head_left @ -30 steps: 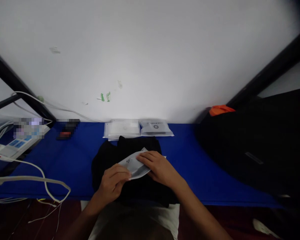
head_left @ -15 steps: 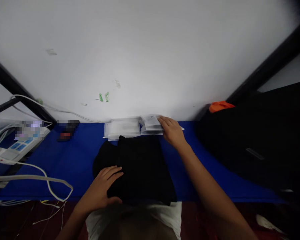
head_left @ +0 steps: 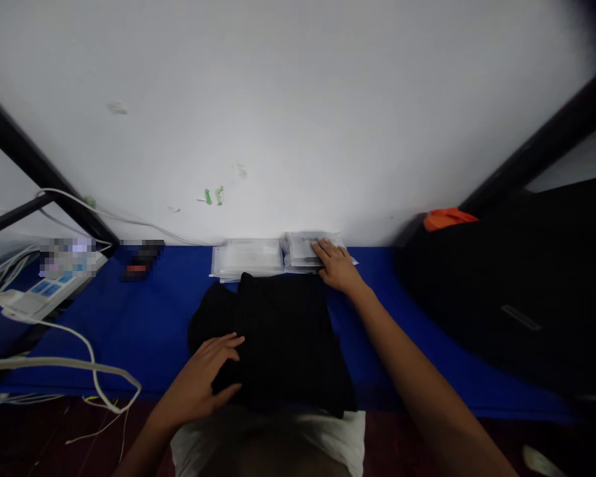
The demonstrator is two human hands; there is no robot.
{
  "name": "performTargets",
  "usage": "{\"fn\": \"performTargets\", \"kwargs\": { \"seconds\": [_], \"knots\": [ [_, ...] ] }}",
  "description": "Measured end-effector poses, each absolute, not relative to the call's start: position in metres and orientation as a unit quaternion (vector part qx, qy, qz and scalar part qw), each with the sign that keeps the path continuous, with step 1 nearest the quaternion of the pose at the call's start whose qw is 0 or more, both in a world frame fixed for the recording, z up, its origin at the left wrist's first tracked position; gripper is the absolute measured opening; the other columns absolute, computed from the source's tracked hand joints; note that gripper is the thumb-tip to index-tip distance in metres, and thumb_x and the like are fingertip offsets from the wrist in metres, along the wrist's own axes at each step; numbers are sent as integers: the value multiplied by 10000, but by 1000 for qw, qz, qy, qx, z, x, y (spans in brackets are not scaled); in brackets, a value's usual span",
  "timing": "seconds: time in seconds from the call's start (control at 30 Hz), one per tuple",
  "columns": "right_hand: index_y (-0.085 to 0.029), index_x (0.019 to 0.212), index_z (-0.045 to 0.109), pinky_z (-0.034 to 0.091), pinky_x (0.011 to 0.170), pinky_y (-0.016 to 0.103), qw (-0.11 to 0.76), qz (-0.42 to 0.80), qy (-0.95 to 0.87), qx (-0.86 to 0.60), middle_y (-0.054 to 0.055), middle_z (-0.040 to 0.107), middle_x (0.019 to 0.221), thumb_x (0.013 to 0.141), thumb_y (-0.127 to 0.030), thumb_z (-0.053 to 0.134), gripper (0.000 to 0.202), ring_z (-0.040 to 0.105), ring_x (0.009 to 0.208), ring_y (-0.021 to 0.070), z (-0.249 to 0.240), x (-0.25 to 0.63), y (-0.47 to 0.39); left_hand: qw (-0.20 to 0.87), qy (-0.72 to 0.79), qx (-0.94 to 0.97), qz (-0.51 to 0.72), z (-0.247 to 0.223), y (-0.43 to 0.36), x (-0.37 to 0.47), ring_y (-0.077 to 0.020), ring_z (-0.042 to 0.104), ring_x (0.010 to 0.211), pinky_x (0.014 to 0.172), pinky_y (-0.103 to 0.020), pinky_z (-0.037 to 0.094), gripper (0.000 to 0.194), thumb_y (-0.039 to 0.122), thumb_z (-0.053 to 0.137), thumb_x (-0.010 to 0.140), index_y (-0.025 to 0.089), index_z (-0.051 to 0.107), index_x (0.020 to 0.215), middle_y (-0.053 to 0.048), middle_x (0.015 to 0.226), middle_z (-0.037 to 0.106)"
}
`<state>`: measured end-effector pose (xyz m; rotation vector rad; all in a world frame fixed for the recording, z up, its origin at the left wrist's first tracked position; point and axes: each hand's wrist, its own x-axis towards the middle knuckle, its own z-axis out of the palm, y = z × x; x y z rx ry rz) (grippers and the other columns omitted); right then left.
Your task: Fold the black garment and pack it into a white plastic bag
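A folded black garment [head_left: 283, 338] lies on the blue tabletop [head_left: 134, 331] close to my body. My left hand [head_left: 211, 371] rests on its left side, fingers spread and thumb apart. At the back, against the wall, my right hand [head_left: 335, 262] lies with fingers stretched out on a clear plastic bag [head_left: 300, 248] that has dark print on it. The bag is on a stack, partly covered by the fingers. Left of it sits another stack of frosted plastic bags [head_left: 251, 257].
On the left are a white power strip [head_left: 44, 295], loose white cables [head_left: 94, 364] and a blurred dark object [head_left: 144, 258]. A large black bag [head_left: 516, 298] with an orange cloth [head_left: 449, 218] bulges at the right. A white wall [head_left: 302, 119] rises behind.
The plastic bag under my right hand now lies flatter, its print more visible. My right hand has come down slightly on it. My left hand stays on the garment, thumb spread a little wider.
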<state>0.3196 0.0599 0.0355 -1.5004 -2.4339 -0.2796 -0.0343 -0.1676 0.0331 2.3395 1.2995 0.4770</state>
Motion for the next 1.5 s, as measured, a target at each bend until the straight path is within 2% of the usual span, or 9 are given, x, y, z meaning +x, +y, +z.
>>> {"fn": "performTargets", "kwargs": {
  "seconds": [0.07,0.23,0.37,0.47,0.6,0.8,0.97,1.27,1.5],
  "knots": [
    [-142,1504,291,319,1107,518,173,-60,-848,-497,161,324,1551,784,-130,490,747,318,1415,318,44,317,39,217,468,838,181,34,-169,-37,-261,415,1364,1079,-463,401,221,140,600,808,227,539,1002,-81,1417,523],
    [-232,1504,292,406,1082,473,210,140,-891,-377,125,475,1460,950,-352,496,603,459,1326,266,53,294,-57,209,455,848,175,34,-169,-42,-264,407,1363,1079,-466,391,325,41,546,721,228,544,988,-76,1428,509],
    [-242,1475,362,390,1103,493,133,269,-894,-334,125,492,1450,839,-539,654,761,447,1341,294,44,290,-122,197,453,851,177,36,-169,-44,-264,434,1343,1068,-463,405,274,77,554,759,236,583,981,-69,1414,528],
    [-254,1465,383,340,1126,563,127,259,-881,-374,121,415,1508,816,-480,700,757,371,1393,325,37,301,-142,188,448,855,182,36,-168,-45,-258,453,1331,1052,-453,423,247,94,552,788,247,609,973,-54,1402,544],
    [-251,1270,588,419,1084,528,163,251,-867,-400,89,527,1425,892,-236,590,378,452,1345,282,35,316,-149,171,442,858,200,39,-167,-47,-244,515,1275,1023,-436,451,164,144,539,860,245,627,955,-53,1347,596],
    [-259,1085,651,558,889,377,199,294,-840,-410,48,707,1125,980,-313,487,203,666,1049,218,51,321,-134,130,484,817,286,42,-157,-50,-180,689,931,843,-309,538,148,293,524,949,236,648,1007,-31,1011,736],
    [-228,963,625,554,722,344,220,203,-843,-448,44,699,883,976,-324,473,181,682,800,213,54,319,-92,50,578,748,323,42,-124,-45,-191,705,866,779,-287,536,225,402,507,958,229,648,987,-19,937,736],
    [-159,1230,550,487,952,418,177,-19,-870,-460,134,626,1188,950,-225,473,298,577,1101,273,40,300,-13,72,651,741,149,71,-50,-15,-273,623,1058,747,-319,499,354,454,624,872,223,578,1136,-83,1157,635],
    [-132,1092,615,482,887,419,158,-38,-867,-471,149,637,1063,898,-138,513,220,570,1019,286,30,290,20,131,670,713,158,58,-9,3,-277,635,948,736,-335,471,395,512,625,834,202,580,1074,-110,1092,648]
  ]
}}
